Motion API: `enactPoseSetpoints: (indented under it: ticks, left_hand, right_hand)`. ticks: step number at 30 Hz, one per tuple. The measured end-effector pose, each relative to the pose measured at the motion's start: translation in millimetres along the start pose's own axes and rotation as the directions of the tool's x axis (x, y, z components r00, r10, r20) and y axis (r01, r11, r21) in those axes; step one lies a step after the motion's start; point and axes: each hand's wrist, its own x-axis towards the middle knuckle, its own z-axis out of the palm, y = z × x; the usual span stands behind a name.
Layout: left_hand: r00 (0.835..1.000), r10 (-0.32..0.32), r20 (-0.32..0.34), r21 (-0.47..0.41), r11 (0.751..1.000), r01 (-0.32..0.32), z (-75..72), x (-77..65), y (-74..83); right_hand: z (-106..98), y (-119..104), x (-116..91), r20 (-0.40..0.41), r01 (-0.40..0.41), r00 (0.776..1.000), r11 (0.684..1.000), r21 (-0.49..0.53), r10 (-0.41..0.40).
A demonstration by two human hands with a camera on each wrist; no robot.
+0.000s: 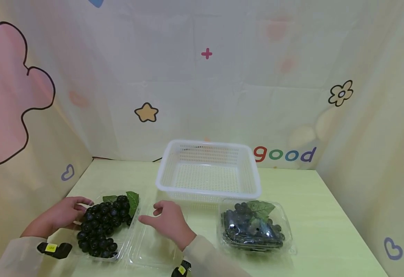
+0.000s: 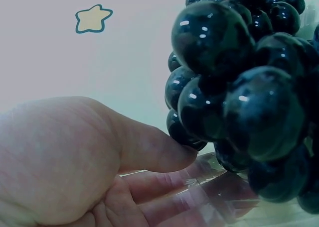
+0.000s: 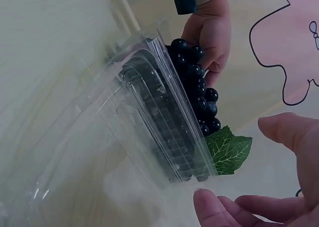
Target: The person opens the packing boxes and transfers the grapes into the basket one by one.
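Note:
A bunch of dark grapes (image 1: 101, 221) with green leaves (image 1: 132, 203) lies in an opened clear plastic box (image 1: 110, 258) at the table's left. My left hand (image 1: 63, 215) grips the box's left edge; in the left wrist view the thumb (image 2: 159, 150) is over the rim and the fingers show through the plastic. The box's clear lid (image 1: 153, 252) lies folded out to the right. Above the lid hovers my right hand (image 1: 170, 223), thumb and fingers apart. Nothing is between them in the right wrist view, where the leaf (image 3: 229, 150) is close by.
A white perforated basket (image 1: 209, 191) stands at the back middle of the table. To the right sits a closed clear plastic box (image 1: 254, 227) with dark grapes and a leaf inside. A printed curtain (image 1: 202, 96) hangs behind the pale yellow table (image 1: 319, 231).

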Motion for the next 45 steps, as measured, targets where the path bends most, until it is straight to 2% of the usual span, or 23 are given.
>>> enactPoseSetpoints:
  ticks: [7, 15, 26, 34, 45]
  left_hand:
    - [1.000, 0.001, 0.009, -0.016, 1.000, -0.001, -1.0, 0.5, -1.3]
    - [1.000, 0.017, 0.015, -0.023, 1.000, -0.017, -1.8, 0.3, -2.0]
    - [1.000, 0.013, 0.013, -0.010, 1.000, -0.013, -1.4, -1.6, -1.2]
    - [1.000, 0.025, 0.010, -0.015, 1.000, -0.024, -0.1, -0.1, -3.4]
    - [0.998, 0.059, 0.012, -0.018, 0.998, -0.059, 11.8, -3.1, 3.4]
  right_hand:
    - [20, -6, 16, 0.040, -0.077, 0.996, 0.996, -0.044, 0.078]
    - [34, -10, 21, 0.054, -0.138, 0.988, 0.984, -0.113, 0.145]
    - [45, -13, 18, 0.038, -0.118, 0.991, 0.980, -0.161, 0.126]
    - [48, -16, 17, 0.052, -0.148, 0.986, 0.977, -0.154, 0.158]
    - [43, -5, 16, 0.063, -0.127, 0.988, 0.979, -0.161, 0.139]
